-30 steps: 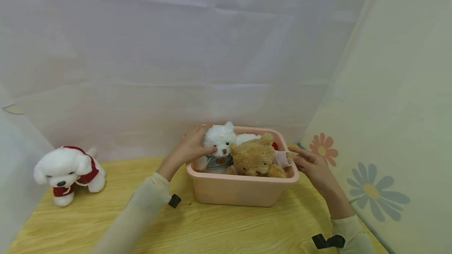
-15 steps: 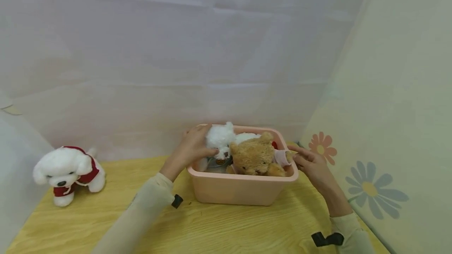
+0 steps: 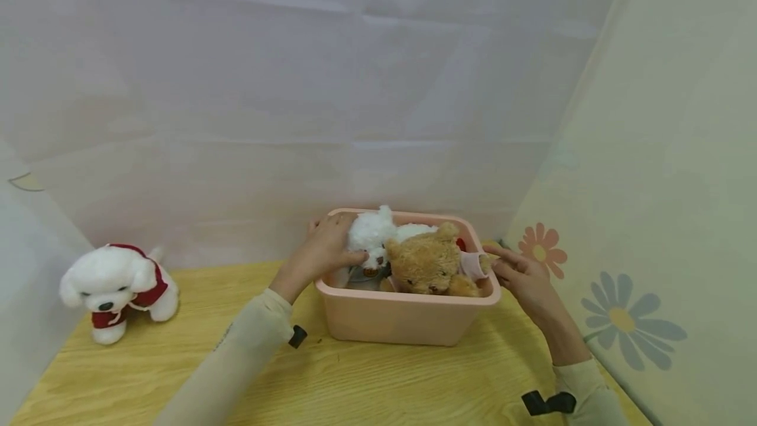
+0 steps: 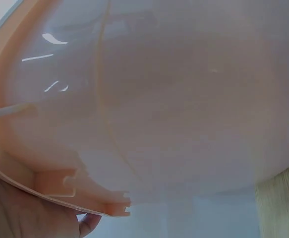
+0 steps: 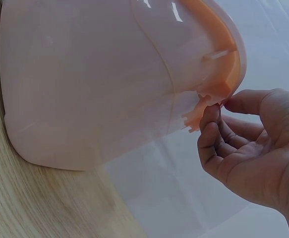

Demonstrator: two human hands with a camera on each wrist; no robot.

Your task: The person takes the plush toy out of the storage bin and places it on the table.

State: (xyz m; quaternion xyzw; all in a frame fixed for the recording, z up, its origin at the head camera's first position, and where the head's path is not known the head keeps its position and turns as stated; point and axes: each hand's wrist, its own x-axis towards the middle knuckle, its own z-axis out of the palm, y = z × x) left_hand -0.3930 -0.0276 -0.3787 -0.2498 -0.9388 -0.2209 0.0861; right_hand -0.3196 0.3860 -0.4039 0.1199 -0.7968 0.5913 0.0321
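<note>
A pink plastic bin [image 3: 390, 317] stands on the table, packed with stuffed toys. At its left end my left hand [image 3: 322, 248] lies over the rim, its thumb against the face of a white teddy bear [image 3: 368, 232] in a grey-blue top. One of this hand's fingers [image 4: 88, 225] shows outside the rim in the left wrist view. A brown teddy bear [image 3: 422, 261] fills the bin's front right. My right hand [image 5: 256, 148] pinches the rim at the right end, beside a stuffed arm with a pale pink sleeve [image 3: 472, 265].
On the wooden table [image 3: 378, 386], far to the left, a white plush dog [image 3: 106, 288] in a red hooded top stands on its own. A pale wall sheet [image 3: 266, 169] rises close behind the bin. To the right is a wall with printed flowers [image 3: 621, 317].
The white teddy bear's head has tipped to the right and down under my left hand, which has shifted slightly right. My right hand and the bin have stayed in place.
</note>
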